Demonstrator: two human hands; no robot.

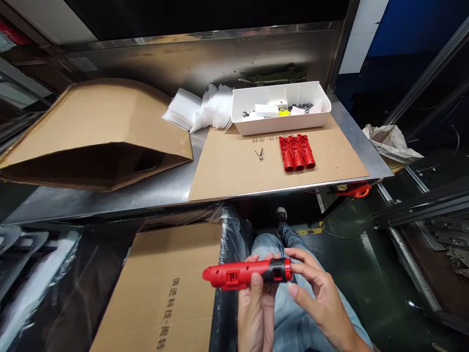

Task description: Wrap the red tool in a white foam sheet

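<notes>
The red tool (246, 275) could slip and fall to the floor, I think. It is held out over the person's lap, with no table under it, and only fingertips grip it. If the right hand (315, 293) twists the black end too hard, the left hand (256, 308) might lose its hold. The tool could then roll under the metal table (110, 200), where it is dark and hard to reach.

The red tool lies sideways, low in the middle of the view, in front of the blue jeans. The left hand comes up from below and wraps its fingers around the middle of the tool, with a thumb on the near side. The right hand is closed on the black end of the tool, with fingers curled over the top of it. So both hands hold the same tool, one at each part.

Up on the table, well apart from the hands, three more red tools (296, 152) lie side by side on a sheet of cardboard (227, 171). A small screw (260, 154) lies near them. Behind them sits a white tray (282, 122) with little parts inside.
</notes>
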